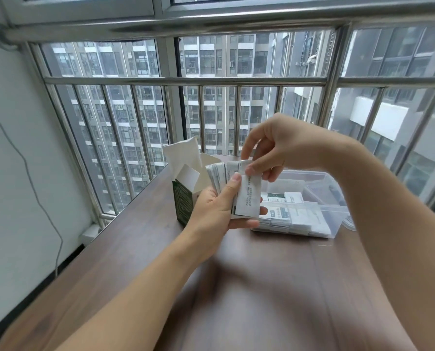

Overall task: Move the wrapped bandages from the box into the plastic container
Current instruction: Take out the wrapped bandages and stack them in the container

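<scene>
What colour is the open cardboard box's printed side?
Dark green, on the open cardboard box; head view.

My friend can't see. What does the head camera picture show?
A left hand holds a fanned stack of wrapped bandages while the right hand pinches the front one. An open box stands left; a plastic container holding more sits right.

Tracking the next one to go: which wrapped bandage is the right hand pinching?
The frontmost wrapped bandage of the fan in the left hand: the right hand pinches its top edge; the others sit behind it.
</scene>
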